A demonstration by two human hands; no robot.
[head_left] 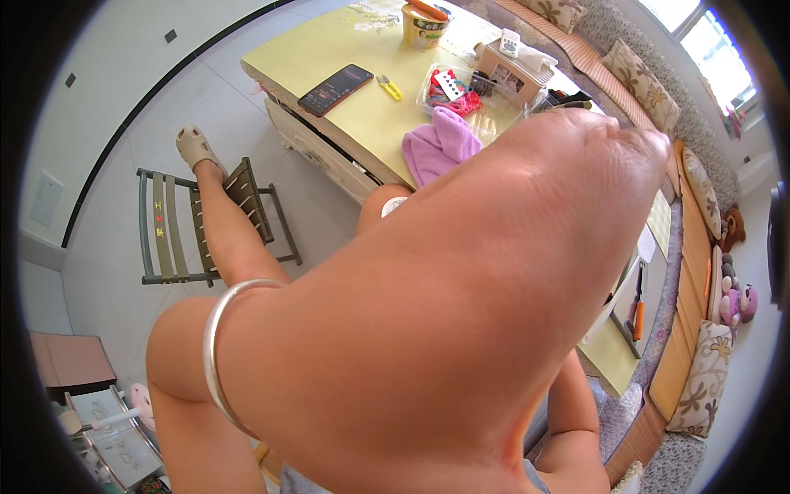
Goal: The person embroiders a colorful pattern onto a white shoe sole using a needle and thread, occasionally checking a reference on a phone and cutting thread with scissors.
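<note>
A bent bare arm (428, 321) fills the middle of the view, very close, with a silver bangle (211, 354) around it. Neither my left hand nor my right hand can be seen; no fingers show. Behind the arm, a purple cloth (440, 146) lies crumpled at the near edge of the yellow-topped table (354, 45). Beyond it sit yellow thread snips (389, 87), a dark phone (336, 90) and a clear plastic box (425, 92) holding red thread and a white card (449, 85) with dark dots. The arm covers much of the table.
A yellow tub (423, 31) and a tissue box (512, 74) stand farther back. Across the right side runs a sofa with patterned cushions (642, 74). An orange-handled tool (638, 319) lies at right. A folding chair (164, 222) stands left, beside a leg in a beige clog (197, 146).
</note>
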